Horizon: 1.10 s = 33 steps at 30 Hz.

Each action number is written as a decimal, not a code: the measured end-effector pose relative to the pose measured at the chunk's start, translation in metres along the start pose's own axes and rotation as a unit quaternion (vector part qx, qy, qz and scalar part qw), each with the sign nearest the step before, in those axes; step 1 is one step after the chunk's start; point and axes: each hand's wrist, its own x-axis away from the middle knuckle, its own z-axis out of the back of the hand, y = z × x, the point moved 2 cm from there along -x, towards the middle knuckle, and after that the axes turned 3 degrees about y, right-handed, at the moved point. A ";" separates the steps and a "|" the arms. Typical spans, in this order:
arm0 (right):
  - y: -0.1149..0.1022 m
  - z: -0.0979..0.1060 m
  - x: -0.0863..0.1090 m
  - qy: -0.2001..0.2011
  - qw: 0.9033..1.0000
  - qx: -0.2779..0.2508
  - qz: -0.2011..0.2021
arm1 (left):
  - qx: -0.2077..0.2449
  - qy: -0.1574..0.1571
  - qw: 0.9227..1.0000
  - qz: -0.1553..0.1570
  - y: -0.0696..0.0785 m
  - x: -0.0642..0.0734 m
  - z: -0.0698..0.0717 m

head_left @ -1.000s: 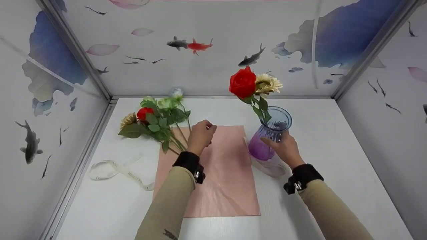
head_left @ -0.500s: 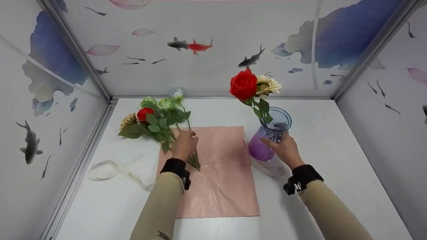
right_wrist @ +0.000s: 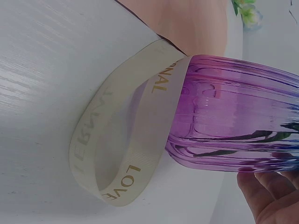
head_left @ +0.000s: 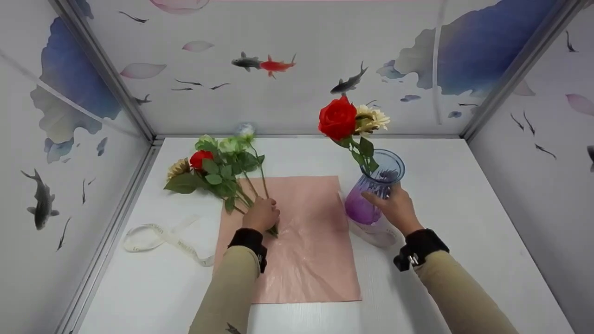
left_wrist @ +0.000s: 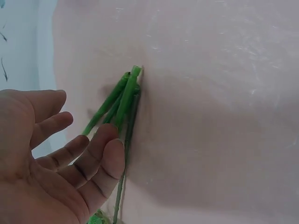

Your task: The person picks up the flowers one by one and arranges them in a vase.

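Observation:
My left hand (head_left: 261, 214) hovers low over the gathered green flower stems (left_wrist: 124, 100) on a pink sheet of wrapping paper (head_left: 315, 260). In the left wrist view its fingers are loosely bent and spread, the tips right by the stems with nothing pinched between them. The stems belong to a bunch with a red rose (head_left: 201, 160), a yellowish sunflower-like bloom (head_left: 178, 168) and pale green flowers (head_left: 229, 144). My right hand (head_left: 400, 208) grips a blue-to-purple glass vase (head_left: 362, 206) round its side. A large red rose (head_left: 338, 118) and a cream daisy-like flower (head_left: 372, 119) stand in it.
A cream ribbon loop with gold lettering (right_wrist: 145, 135) lies by the vase's base. Another lettered ribbon (head_left: 167, 236) curls on the white table (head_left: 464, 208) at left. Patterned walls (head_left: 287, 28) with fish prints enclose the back and both sides.
My left hand first moved left from above the paper to the stems, then came down along them nearer their cut ends. The right hand has stayed on the vase.

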 end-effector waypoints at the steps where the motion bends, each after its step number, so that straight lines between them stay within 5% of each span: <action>1: 0.000 0.000 0.000 0.000 1.000 -0.003 0.001 | -0.011 -0.002 1.000 0.000 -0.001 0.001 -0.002; 19: 0.001 0.000 -0.001 -0.002 1.000 -0.005 0.001 | -0.100 0.032 0.994 -0.037 0.005 0.002 -0.017; 33: 0.000 0.000 0.000 0.005 1.000 0.005 0.004 | -0.074 0.118 0.990 0.027 0.017 0.007 -0.031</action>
